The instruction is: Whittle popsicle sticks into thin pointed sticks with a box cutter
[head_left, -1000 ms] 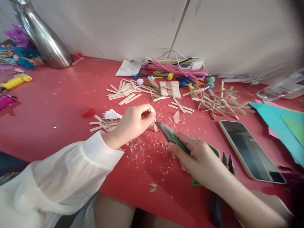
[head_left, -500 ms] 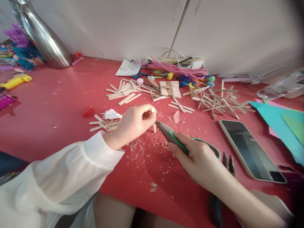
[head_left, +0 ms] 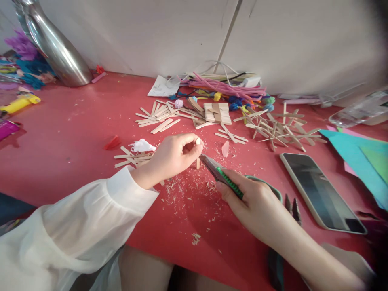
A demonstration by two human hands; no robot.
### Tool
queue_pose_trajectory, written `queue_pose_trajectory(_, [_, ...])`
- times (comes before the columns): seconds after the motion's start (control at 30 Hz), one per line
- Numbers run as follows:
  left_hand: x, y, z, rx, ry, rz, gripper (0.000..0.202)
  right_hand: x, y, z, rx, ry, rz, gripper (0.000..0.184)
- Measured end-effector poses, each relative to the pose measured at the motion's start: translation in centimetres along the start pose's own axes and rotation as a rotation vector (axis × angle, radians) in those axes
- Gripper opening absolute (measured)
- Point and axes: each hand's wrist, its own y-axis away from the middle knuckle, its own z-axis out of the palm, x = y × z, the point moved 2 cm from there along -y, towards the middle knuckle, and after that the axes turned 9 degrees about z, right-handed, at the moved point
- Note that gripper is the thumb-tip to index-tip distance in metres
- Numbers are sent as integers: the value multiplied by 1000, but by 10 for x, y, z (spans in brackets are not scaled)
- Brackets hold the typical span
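Observation:
My left hand (head_left: pixel 178 155) is closed in a pinch over the shavings, thumb and index finger together. A small pale spot shows at its fingertips; what it holds is too small to make out. Just below the fingertips stands out a short piece of wooden craft stick (head_left: pixel 198 163). In my right hand (head_left: pixel 254 202) is a green utility knife (head_left: pixel 228 182), its blade (head_left: pixel 210 165) pointing up and left, the tip close beside my left fingertips. I cannot tell whether the blade touches anything. Fine wood shavings (head_left: pixel 182 190) lie scattered beneath both hands.
Loose craft sticks (head_left: pixel 133 157) lie left of my left hand beside a white tuft (head_left: pixel 143 145). More sticks (head_left: pixel 285 127) and pink pipe cleaners (head_left: pixel 224 87) lie along the wall. A phone (head_left: pixel 321 194), pliers (head_left: pixel 292 208) and coloured paper (head_left: pixel 357 157) are at the right; a steel jug (head_left: pixel 60 48) stands back left.
My left hand has shifted slightly to the right. The knife in my right hand has moved a little to the right too. The other things stay where they were.

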Motion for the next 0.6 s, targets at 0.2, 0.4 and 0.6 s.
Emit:
queue_pose_trajectory(0.2, [-4,-2,-4,-95,66,33,28,3,0,1,-233,-241,82,16])
queue_pose_trajectory(0.4, [-8,-3,-4,-59,-47,27,25,3,-1,2,-286,-298,91,19])
queue_pose_trajectory(0.6, [-5,-4,0,-187,-115,60,34,4,-2,3,-263,-233,101,19])
